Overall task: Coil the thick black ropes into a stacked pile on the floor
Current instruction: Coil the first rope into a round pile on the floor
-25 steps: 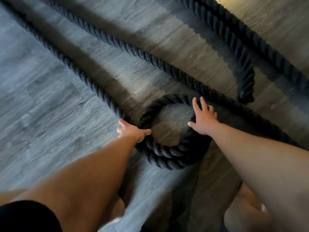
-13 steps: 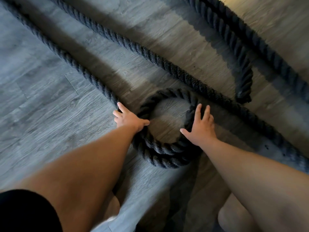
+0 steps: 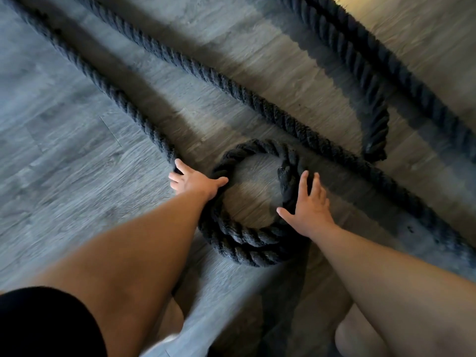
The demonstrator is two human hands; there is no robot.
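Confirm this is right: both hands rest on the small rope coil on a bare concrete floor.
Only the floor is wrong. The head view shows grey wood-grain planks, not bare concrete. Left hand and right hand do rest on the small rope coil.

Rope lengths (image 3: 231,86) cut off at frame edges, coil (image 3: 247,235) partly under forearms (motion-blurred)
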